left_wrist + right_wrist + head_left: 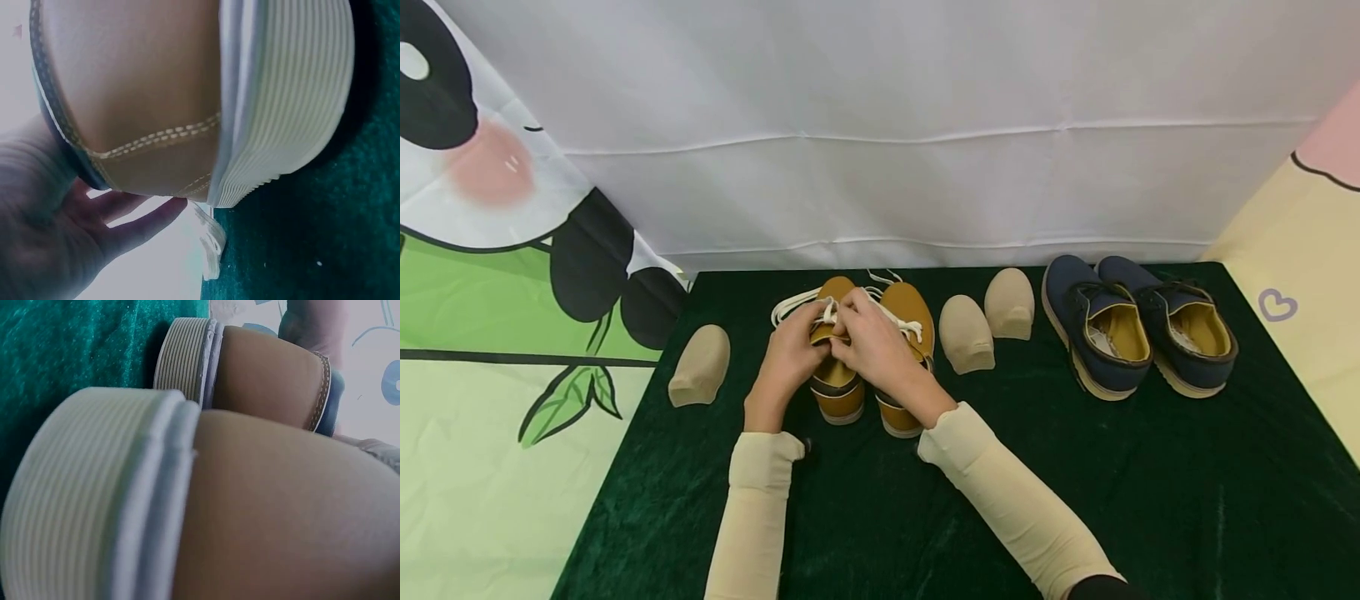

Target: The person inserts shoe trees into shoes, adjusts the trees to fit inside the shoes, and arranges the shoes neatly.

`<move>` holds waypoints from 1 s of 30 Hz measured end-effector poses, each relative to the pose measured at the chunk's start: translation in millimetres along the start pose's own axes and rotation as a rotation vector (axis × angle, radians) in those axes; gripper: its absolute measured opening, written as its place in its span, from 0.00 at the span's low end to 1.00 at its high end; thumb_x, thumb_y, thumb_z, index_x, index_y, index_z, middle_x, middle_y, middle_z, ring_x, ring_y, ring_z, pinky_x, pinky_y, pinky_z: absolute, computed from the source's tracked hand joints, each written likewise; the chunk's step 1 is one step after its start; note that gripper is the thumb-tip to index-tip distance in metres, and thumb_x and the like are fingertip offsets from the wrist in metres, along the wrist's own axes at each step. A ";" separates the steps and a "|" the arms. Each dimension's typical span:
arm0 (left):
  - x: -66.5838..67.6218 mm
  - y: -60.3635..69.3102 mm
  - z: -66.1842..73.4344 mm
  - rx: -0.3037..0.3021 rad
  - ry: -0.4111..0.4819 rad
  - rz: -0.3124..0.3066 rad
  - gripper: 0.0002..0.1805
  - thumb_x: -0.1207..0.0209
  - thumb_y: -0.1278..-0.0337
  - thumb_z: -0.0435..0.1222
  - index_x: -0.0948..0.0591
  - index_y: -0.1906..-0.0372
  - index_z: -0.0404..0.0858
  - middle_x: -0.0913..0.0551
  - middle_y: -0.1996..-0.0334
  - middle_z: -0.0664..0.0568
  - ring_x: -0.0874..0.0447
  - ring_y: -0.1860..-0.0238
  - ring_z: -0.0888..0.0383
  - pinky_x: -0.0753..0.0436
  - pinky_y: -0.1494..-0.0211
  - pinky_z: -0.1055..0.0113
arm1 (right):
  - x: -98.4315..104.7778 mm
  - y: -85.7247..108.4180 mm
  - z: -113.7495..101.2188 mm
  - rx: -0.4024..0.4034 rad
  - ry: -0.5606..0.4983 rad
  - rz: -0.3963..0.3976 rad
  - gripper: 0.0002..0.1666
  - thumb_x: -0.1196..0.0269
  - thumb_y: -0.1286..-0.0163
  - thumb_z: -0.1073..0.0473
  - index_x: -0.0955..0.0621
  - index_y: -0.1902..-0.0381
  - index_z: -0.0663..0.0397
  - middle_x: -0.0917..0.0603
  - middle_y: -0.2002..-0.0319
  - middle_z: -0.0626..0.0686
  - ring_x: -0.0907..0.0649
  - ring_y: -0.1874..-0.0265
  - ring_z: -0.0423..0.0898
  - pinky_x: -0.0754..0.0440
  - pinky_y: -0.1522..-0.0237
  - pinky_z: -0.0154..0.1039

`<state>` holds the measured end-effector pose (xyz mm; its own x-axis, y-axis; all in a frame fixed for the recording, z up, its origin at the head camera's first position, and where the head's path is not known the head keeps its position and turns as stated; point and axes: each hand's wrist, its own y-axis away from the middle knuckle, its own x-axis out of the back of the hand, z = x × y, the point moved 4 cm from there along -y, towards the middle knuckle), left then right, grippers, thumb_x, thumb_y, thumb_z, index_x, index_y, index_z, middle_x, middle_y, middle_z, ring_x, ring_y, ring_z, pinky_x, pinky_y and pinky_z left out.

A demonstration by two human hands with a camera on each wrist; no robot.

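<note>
A pair of tan shoes stands on the dark green cloth, toes pointing away: the left shoe [837, 406] and the right shoe [912, 304]. White shoelaces [793, 307] spread over both. At the left shoe's lacing my left hand [790, 346] pinches the lace from the left side, its fingers bent along the upper. From the right, my right hand [877, 343] reaches across and pinches the lace at the same spot, close to the tongue. In the left wrist view, the shoe's side [144, 94] hides part of the left fingers. Shoe heels largely block the right wrist view.
Beige shoe inserts lie around: one on the left [700, 367], two right of the tan pair, a nearer insert [966, 335] and a farther insert [1010, 304]. Farther right stand two navy shoes, one [1108, 367] beside the other [1198, 362]. A white curtain [925, 192] hangs behind.
</note>
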<state>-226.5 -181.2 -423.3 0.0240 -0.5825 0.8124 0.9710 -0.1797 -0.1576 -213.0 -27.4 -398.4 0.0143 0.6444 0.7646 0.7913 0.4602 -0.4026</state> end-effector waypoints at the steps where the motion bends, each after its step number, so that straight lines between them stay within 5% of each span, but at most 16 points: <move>1: 0.2 -0.1 0.5 0.001 -0.001 0.005 0.31 0.29 0.45 0.29 0.22 0.34 0.42 0.20 0.33 0.44 0.21 0.33 0.43 0.25 0.29 0.41 | 0.1 0.2 0.1 -0.002 -0.006 -0.001 0.06 0.29 0.31 0.61 0.17 0.64 0.55 0.24 0.47 0.54 0.20 0.54 0.47 0.19 0.53 0.39; 15: -1.3 1.0 4.0 -0.014 -0.018 0.078 0.31 0.26 0.48 0.29 0.20 0.36 0.43 0.17 0.37 0.44 0.18 0.37 0.44 0.22 0.32 0.41 | 0.0 2.1 0.4 -0.001 -0.059 -0.018 0.05 0.29 0.31 0.64 0.17 0.63 0.58 0.26 0.45 0.54 0.20 0.52 0.47 0.19 0.51 0.39; 24: -1.2 1.5 4.0 -0.002 -0.035 0.040 0.27 0.28 0.45 0.30 0.21 0.39 0.42 0.18 0.38 0.44 0.18 0.39 0.43 0.22 0.33 0.40 | 1.8 3.3 -1.3 0.014 -0.048 -0.038 0.05 0.34 0.27 0.64 0.22 0.58 0.55 0.25 0.47 0.56 0.21 0.54 0.48 0.20 0.52 0.40; 30: -2.9 1.8 4.6 -0.020 -0.030 0.046 0.25 0.28 0.45 0.28 0.21 0.42 0.42 0.17 0.40 0.43 0.18 0.40 0.43 0.21 0.34 0.41 | 0.3 4.4 -0.4 -0.048 -0.013 -0.080 0.08 0.35 0.25 0.63 0.20 0.51 0.55 0.24 0.46 0.57 0.20 0.53 0.49 0.17 0.50 0.41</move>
<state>-223.8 -176.2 -423.4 0.0761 -0.5663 0.8207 0.9638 -0.1693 -0.2062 -209.2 -25.4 -399.7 -0.0584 0.6147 0.7866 0.8182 0.4809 -0.3151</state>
